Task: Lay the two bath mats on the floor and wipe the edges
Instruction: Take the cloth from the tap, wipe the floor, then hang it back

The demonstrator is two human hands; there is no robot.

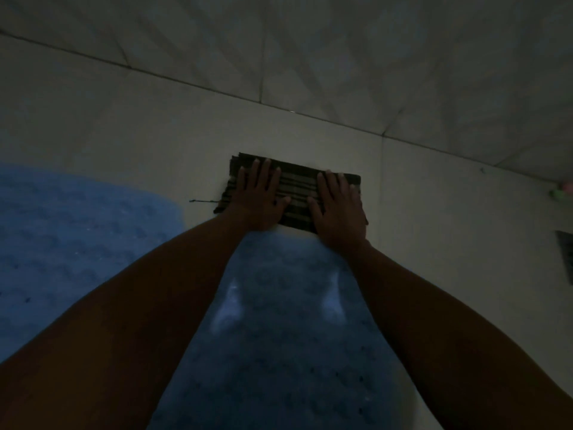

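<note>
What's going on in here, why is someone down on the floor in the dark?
A person is pressing both flat hands, left hand and right hand, on a folded striped cloth lying on the tiled floor. The cloth sits at the far edge of a blue bath mat; a second blue mat lies to the left. It looks like edge wiping.

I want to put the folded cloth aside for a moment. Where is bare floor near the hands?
Bare tile lies beyond the striped cloth up to the wall, left of it above the left blue mat, and right of the right hand. It is crowded toward the person: the near blue mat meets the cloth, under both hands, left hand.
</note>
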